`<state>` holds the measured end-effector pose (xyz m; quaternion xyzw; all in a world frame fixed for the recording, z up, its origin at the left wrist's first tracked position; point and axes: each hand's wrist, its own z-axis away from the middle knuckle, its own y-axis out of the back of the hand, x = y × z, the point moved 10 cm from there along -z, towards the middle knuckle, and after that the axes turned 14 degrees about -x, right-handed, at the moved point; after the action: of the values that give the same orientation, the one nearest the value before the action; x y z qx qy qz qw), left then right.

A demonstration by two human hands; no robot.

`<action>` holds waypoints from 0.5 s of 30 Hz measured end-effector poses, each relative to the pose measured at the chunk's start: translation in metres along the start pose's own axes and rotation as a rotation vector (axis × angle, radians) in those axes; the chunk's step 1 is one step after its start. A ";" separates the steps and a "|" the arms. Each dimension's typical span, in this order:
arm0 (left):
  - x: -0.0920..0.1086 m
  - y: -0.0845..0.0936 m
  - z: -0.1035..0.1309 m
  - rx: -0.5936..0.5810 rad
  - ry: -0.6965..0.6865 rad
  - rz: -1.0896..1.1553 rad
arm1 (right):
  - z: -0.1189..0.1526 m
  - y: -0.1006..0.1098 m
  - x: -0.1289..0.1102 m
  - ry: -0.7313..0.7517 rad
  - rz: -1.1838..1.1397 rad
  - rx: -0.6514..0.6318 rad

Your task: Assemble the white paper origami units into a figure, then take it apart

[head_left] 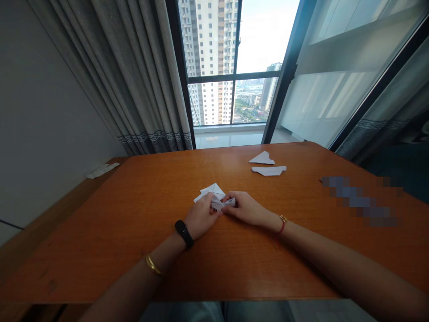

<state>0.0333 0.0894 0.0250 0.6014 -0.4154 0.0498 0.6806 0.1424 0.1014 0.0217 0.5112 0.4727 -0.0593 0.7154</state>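
Observation:
Near the middle of the wooden table, a folded white sheet of paper [214,190] shows creased, pointed flaps on its far side. My left hand [202,217] grips its near left part, fingers closed. From the right, my right hand [246,208] pinches the near edge, where the paper is bunched into small folds between both hands. The fingertips of the two hands almost meet. Parts of the paper under my fingers are hidden.
Two folded white paper pieces [269,171] lie farther back on the wooden table [134,237]. A blurred-out patch [358,199] covers something at the right. Another white paper [103,170] rests at the far left edge. Beyond stand a grey curtain [134,76] and a window.

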 end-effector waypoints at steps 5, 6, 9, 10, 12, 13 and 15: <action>0.022 0.014 0.004 0.057 -0.158 -0.003 | 0.000 0.000 -0.002 0.033 -0.007 -0.006; 0.023 0.012 0.003 0.027 -0.153 -0.009 | 0.000 0.000 -0.002 0.035 -0.013 -0.008; 0.016 0.007 0.000 -0.032 -0.092 -0.002 | -0.001 0.000 -0.001 0.037 -0.032 -0.005; 0.015 0.007 0.000 -0.030 -0.080 0.009 | -0.001 0.000 0.000 0.039 -0.034 0.000; 0.014 0.009 0.000 -0.005 -0.087 0.034 | -0.001 0.002 0.000 0.043 -0.025 0.018; 0.015 0.010 0.000 0.007 -0.100 0.042 | 0.000 0.003 0.000 0.043 -0.016 0.030; 0.018 0.008 0.000 -0.004 -0.130 0.047 | 0.000 0.005 0.000 0.039 -0.003 0.046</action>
<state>0.0403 0.0834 0.0423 0.5919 -0.4731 0.0257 0.6520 0.1452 0.1037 0.0248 0.5277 0.4857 -0.0613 0.6942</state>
